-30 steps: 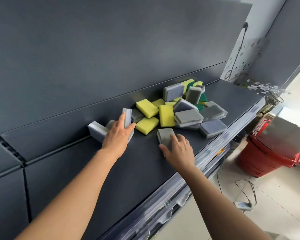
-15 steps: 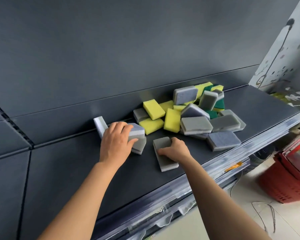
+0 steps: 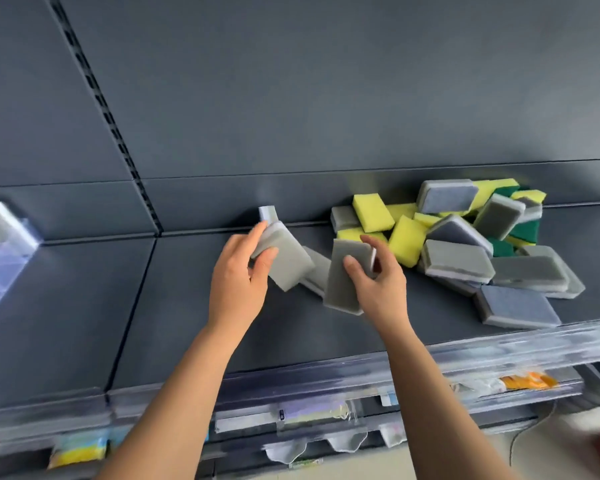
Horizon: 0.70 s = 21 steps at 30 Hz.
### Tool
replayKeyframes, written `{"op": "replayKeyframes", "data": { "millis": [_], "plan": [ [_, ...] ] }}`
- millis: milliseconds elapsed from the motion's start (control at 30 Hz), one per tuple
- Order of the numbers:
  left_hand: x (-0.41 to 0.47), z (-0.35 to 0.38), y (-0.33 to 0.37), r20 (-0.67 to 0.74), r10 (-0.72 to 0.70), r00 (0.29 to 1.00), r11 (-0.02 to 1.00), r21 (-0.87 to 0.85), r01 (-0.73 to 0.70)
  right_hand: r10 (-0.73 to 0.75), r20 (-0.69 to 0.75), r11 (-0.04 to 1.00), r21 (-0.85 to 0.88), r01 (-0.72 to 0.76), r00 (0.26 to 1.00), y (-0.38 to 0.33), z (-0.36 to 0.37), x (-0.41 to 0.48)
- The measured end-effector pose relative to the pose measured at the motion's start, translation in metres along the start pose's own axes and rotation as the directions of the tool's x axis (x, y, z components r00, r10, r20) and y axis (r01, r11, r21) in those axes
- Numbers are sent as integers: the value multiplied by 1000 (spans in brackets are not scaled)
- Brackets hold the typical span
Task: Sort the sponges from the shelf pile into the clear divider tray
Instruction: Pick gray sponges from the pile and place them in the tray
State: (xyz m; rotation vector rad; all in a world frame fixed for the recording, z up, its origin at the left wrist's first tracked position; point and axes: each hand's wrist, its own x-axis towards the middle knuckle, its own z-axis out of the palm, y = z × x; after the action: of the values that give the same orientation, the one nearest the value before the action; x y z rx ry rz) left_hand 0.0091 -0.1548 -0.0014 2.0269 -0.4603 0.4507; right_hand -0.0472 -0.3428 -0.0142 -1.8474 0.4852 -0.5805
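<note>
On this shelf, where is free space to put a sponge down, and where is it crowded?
Free: the bare shelf stretch between the clear divider tray and the left hand, and the front strip near the shelf edge below both hands. Crowded: the sponge pile to the right of the right hand.

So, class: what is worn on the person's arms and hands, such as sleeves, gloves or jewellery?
Nothing worn shows. The left hand and right hand have no gloves, rings or watch; no sleeve shows up to the picture's edge.
</note>
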Motion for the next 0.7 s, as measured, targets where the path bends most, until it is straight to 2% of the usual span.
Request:
{"op": "replayKeyframes", "data": {
  "millis": [167,300,433,700],
  "plan": [
    [-19,-34,-19,-55,-182,982,981,-85,177,-108,60,989,107,101,992,-24,30,-18],
    [-34,-68,-41,-100,-355,930,921,-207,329,-128,169,982,162,100,977,-41,61,-38],
    [-49,-114,-61,-146,-394,907,909,-204,363,-161,262,977,175,117,951,-58,98,-63],
    [-76,-219,-103,-167,-416,894,906,-162,391,-189,356,976,174,134,915,-97,181,-130]
  ]
}}
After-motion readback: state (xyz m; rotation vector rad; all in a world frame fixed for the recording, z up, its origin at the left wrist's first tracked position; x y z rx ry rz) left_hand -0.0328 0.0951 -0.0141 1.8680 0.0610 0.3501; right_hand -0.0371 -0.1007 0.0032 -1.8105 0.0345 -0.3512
